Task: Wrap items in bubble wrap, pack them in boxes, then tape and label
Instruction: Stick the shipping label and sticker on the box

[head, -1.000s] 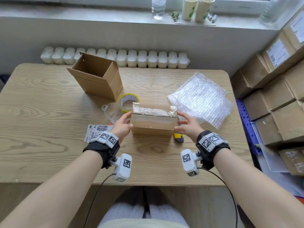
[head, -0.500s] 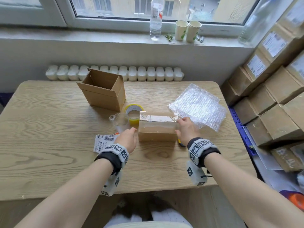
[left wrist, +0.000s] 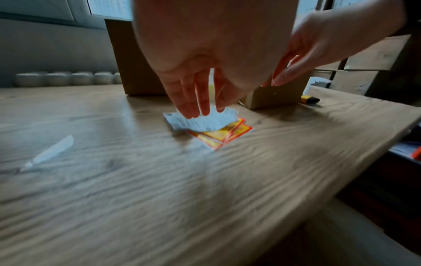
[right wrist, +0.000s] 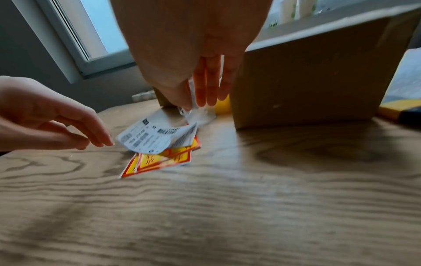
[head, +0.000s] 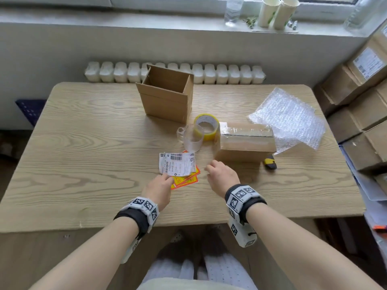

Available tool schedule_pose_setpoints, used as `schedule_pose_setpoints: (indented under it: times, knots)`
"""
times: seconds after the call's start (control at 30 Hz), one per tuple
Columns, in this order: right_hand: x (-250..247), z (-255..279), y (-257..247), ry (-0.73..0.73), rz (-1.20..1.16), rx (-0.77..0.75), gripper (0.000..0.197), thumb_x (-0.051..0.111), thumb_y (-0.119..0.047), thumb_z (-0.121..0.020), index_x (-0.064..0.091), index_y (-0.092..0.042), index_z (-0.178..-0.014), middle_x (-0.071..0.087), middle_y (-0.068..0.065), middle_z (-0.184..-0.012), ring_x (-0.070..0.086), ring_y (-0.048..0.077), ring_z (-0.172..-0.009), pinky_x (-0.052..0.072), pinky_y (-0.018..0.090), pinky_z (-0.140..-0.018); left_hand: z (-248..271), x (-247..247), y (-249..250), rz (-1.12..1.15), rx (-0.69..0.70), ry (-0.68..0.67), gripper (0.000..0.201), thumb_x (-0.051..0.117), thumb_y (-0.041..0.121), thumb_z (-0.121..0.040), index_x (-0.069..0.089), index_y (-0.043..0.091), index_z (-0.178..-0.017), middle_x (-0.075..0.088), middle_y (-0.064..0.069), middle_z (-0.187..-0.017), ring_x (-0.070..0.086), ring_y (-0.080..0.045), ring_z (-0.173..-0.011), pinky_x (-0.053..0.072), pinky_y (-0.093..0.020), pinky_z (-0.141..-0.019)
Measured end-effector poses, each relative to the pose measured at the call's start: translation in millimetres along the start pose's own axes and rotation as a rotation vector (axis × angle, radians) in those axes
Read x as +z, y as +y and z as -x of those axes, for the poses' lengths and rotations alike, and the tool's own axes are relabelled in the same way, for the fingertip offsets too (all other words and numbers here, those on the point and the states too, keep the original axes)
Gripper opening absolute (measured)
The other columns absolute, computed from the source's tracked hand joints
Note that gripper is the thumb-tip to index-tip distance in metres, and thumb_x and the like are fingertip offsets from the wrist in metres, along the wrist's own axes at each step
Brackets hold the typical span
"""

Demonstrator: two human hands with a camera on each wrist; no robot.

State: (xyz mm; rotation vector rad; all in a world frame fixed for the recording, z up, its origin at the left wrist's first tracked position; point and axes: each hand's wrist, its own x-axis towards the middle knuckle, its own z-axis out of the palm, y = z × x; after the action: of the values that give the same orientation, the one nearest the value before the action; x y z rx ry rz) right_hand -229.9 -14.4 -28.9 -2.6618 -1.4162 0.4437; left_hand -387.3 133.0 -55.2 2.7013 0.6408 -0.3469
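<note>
A taped cardboard box [head: 245, 143] stands right of centre on the wooden table [head: 83, 164]. In front of a clear cup [head: 191, 139] lies a white shipping label [head: 178, 164] on top of yellow-red stickers [head: 186, 180]. My left hand [head: 168, 177] reaches the label's near-left corner with straight fingers [left wrist: 193, 109] just above the paper. My right hand [head: 209, 167] hovers between the label and the taped box, its fingers [right wrist: 206, 90] hanging straight and holding nothing. One edge of the label [right wrist: 154, 138] curls up off the stickers.
An open empty box [head: 167, 95] stands at the back, with a yellow tape roll [head: 206, 126] beside the cup. Bubble wrap [head: 289, 118] lies at the right, and a yellow utility knife [head: 270, 162] sits by the taped box. Stacked cartons [head: 360, 91] line the right side.
Both hands have let go of the taped box's sides and come back toward me and to the left, down to the labels. The box stays where it was set.
</note>
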Motion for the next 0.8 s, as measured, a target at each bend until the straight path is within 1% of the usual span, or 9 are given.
schedule_pose_setpoints:
  times: [0.1, 0.17, 0.27, 0.3, 0.37, 0.43, 0.6, 0.67, 0.8]
  knots:
    - [20, -5, -11, -0.091, -0.039, 0.005, 0.03, 0.045, -0.01, -0.091, 0.057, -0.011, -0.119, 0.053, 0.006, -0.118, 0.051, 0.025, -0.111, 0.044, 0.036, -0.084, 11, 21, -15, 0.046, 0.107, 0.046, 0.038, 0.07, -0.005, -0.063, 0.066, 0.011, -0.097, 0.064, -0.007, -0.092, 0.064, -0.029, -0.077, 0.052, -0.037, -0.047]
    - [31, -10, -15, -0.114, -0.091, 0.048, 0.028, 0.046, -0.011, -0.092, 0.056, -0.01, -0.118, 0.052, 0.006, -0.123, 0.049, 0.024, -0.115, 0.044, 0.035, -0.085, 15, 34, -21, 0.049, 0.152, 0.041, 0.053, 0.077, -0.004, -0.054, 0.064, 0.013, -0.102, 0.067, -0.007, -0.096, 0.066, -0.027, -0.073, 0.052, -0.033, -0.043]
    - [43, -18, -17, -0.111, -0.207, 0.13, 0.037, 0.046, -0.012, -0.093, 0.049, -0.011, -0.129, 0.046, 0.005, -0.135, 0.045, 0.023, -0.122, 0.043, 0.035, -0.09, 11, 48, -26, 0.006, 0.221, 0.02, 0.057, 0.082, 0.009, -0.055, 0.066, 0.011, -0.11, 0.067, -0.008, -0.113, 0.069, -0.025, -0.092, 0.058, -0.034, -0.063]
    - [45, -21, -18, -0.105, -0.242, 0.161, 0.04, 0.046, -0.011, -0.092, 0.046, -0.011, -0.132, 0.044, 0.004, -0.137, 0.045, 0.024, -0.122, 0.042, 0.036, -0.091, 9, 52, -26, -0.017, 0.239, 0.011, 0.054, 0.078, 0.014, -0.061, 0.066, 0.01, -0.114, 0.066, -0.008, -0.118, 0.068, -0.023, -0.098, 0.058, -0.034, -0.072]
    - [48, -27, -17, -0.109, -0.307, 0.211, 0.043, 0.047, -0.011, -0.091, 0.044, -0.013, -0.134, 0.044, 0.004, -0.136, 0.044, 0.023, -0.122, 0.041, 0.036, -0.095, 5, 56, -27, -0.051, 0.27, -0.028, 0.045, 0.056, 0.024, -0.076, 0.064, 0.012, -0.119, 0.063, -0.006, -0.124, 0.065, -0.021, -0.107, 0.055, -0.036, -0.083]
    - [53, -30, -16, -0.121, -0.37, 0.232, 0.045, 0.05, -0.008, -0.088, 0.044, -0.014, -0.133, 0.046, 0.004, -0.133, 0.044, 0.022, -0.123, 0.04, 0.036, -0.098, 3, 59, -27, -0.07, 0.279, -0.078, 0.051, 0.038, 0.03, -0.079, 0.065, 0.013, -0.118, 0.063, -0.004, -0.125, 0.063, -0.019, -0.11, 0.054, -0.038, -0.086]
    - [61, -37, -16, -0.064, -0.512, 0.325, 0.04, 0.054, -0.004, -0.084, 0.052, -0.008, -0.124, 0.052, 0.009, -0.125, 0.049, 0.023, -0.117, 0.038, 0.032, -0.099, 9, 62, -26, -0.07, 0.296, -0.101, 0.051, 0.033, 0.031, -0.085, 0.061, 0.014, -0.125, 0.058, -0.002, -0.132, 0.057, -0.02, -0.119, 0.049, -0.04, -0.095]
    - [59, -42, -16, -0.05, -0.588, 0.423, 0.035, 0.06, -0.006, -0.082, 0.056, -0.006, -0.117, 0.058, 0.01, -0.116, 0.055, 0.024, -0.11, 0.04, 0.029, -0.094, 12, 63, -28, -0.072, 0.295, -0.099, 0.052, 0.033, 0.032, -0.086, 0.058, 0.016, -0.128, 0.055, 0.001, -0.136, 0.054, -0.018, -0.123, 0.046, -0.037, -0.099]
    - [54, -48, -11, -0.068, -0.7, 0.635, 0.027, 0.067, -0.014, -0.08, 0.062, -0.013, -0.106, 0.059, -0.001, -0.091, 0.057, 0.016, -0.087, 0.039, 0.021, -0.074, 12, 64, -28, -0.1, 0.304, -0.079, 0.053, 0.035, 0.031, -0.084, 0.057, 0.017, -0.13, 0.054, 0.001, -0.136, 0.053, -0.016, -0.124, 0.045, -0.039, -0.099]
